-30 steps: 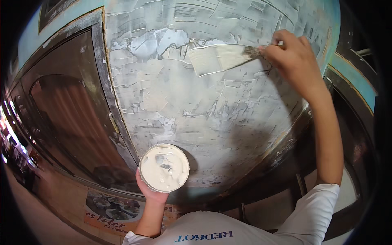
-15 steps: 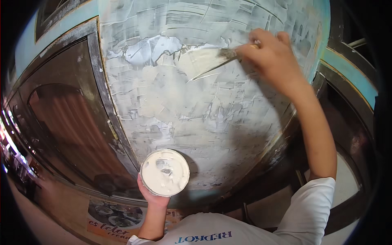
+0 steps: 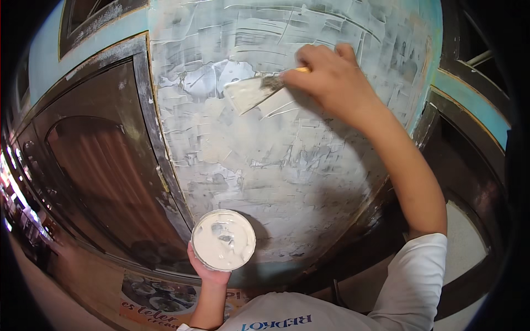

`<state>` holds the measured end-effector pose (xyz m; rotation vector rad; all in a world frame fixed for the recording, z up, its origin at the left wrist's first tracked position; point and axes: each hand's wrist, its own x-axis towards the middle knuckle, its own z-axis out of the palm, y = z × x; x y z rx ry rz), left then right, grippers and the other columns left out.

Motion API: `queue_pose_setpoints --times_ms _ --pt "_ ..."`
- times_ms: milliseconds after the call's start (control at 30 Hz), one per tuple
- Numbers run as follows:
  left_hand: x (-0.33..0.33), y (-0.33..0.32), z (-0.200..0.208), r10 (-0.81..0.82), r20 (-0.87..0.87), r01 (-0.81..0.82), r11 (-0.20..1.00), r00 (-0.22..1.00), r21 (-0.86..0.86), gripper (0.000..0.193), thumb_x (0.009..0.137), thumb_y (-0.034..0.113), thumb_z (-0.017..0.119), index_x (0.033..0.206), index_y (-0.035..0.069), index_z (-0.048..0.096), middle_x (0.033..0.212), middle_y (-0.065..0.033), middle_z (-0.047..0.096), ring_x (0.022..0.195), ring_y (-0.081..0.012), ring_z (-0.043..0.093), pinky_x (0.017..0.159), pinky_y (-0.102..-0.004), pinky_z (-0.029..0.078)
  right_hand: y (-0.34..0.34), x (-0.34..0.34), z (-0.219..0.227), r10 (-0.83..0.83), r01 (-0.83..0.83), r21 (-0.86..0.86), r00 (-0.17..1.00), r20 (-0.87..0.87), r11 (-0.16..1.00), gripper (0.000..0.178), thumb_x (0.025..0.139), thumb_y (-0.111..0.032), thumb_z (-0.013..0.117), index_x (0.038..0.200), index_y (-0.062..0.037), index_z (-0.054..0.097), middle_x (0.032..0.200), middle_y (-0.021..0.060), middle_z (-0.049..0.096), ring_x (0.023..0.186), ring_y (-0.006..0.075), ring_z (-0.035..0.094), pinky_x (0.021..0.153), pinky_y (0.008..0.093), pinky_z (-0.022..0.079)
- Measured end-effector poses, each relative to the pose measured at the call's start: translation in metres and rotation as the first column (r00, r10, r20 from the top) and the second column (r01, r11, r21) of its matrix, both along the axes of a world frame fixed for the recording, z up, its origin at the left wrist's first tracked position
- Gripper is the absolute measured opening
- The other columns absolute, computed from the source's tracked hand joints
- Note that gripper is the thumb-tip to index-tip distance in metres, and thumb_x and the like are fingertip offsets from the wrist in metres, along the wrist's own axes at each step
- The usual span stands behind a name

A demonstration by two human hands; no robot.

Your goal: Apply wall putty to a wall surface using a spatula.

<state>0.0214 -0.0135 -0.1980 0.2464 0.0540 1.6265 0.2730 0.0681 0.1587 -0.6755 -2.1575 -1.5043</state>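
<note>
One round tub [image 3: 223, 211] sits low in front of the wall [image 3: 276, 165], held up on the person's left hand [image 3: 211, 275], whose fingers curl round its lower left side. From where I stand you look straight down into its open mouth. Creamy off-white paste [image 3: 212, 251] fills much of it, its surface lumpy and swirled, with a hollow near the middle where a few greyish spots show. More of the paste coats the rim all round.

Up higher, the right hand [image 3: 331, 77] is closed on the yellow handle [image 3: 302, 70] of a scraper [image 3: 251, 92], the blade pointing to the left. Paste covers the broad end of that blade, while the metal near the grip is dark. It lies over the wall, just below and right of a pale bluish patch [image 3: 212, 80]; I can't tell whether its whole edge touches. A thin raised ridge of paste runs across the wall just beneath the blade.

Grey-white smears cover most of the wall, criss-crossed by strokes. Left of it stands a dark door [image 3: 105, 160], and a printed banner [image 3: 157, 295] lies low, left of the person's white shirt [image 3: 298, 309].
</note>
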Motion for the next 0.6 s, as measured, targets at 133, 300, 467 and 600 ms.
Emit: queue_pose_setpoints --times_ms 133,300,467,600 --pt "-0.011 -0.008 -0.004 0.025 0.014 -0.024 0.998 1.0 -0.057 0.063 0.093 0.052 0.036 0.139 0.011 0.048 0.142 -0.0098 0.049 0.13 -0.0319 0.045 0.11 -0.0484 0.036 -0.012 0.038 0.019 -0.083 0.084 0.028 0.996 -0.036 0.996 0.021 0.082 -0.012 0.059 0.099 -0.0237 0.064 0.097 0.0007 0.055 0.092 0.0179 0.057 0.085 0.0385 0.034" --pt "-0.016 -0.012 -0.007 0.042 -0.008 -0.043 0.997 0.999 -0.066 0.063 0.093 0.053 0.036 0.139 0.011 0.048 0.142 -0.0098 0.048 0.13 -0.0321 0.045 0.11 -0.0483 0.036 -0.024 0.042 0.031 -0.074 0.077 0.074 0.996 -0.046 0.994 0.026 0.078 -0.01 0.064 0.101 -0.0234 0.065 0.096 0.0007 0.055 0.092 0.0186 0.057 0.084 0.0384 0.033" --pt "-0.013 -0.009 -0.004 0.016 -0.009 -0.016 0.999 1.0 -0.052 0.063 0.093 0.052 0.036 0.139 0.01 0.048 0.142 -0.0098 0.049 0.13 -0.0319 0.045 0.109 -0.0477 0.036 0.0 -0.023 0.005 0.062 -0.06 -0.043 0.997 0.034 0.997 0.015 0.085 -0.013 0.055 0.096 -0.0222 0.061 0.096 0.0006 0.055 0.093 0.018 0.058 0.088 0.0389 0.035" --pt "-0.01 -0.003 -0.006 0.028 -0.031 -0.03 0.997 0.999 -0.064 0.063 0.093 0.053 0.036 0.138 0.01 0.048 0.141 -0.0098 0.05 0.129 -0.0318 0.046 0.109 -0.0476 0.036 0.007 0.002 0.009 -0.02 0.02 0.009 1.0 -0.003 1.0 0.016 0.085 -0.013 0.057 0.096 -0.0236 0.062 0.097 0.0017 0.055 0.094 0.0191 0.058 0.087 0.0389 0.035"
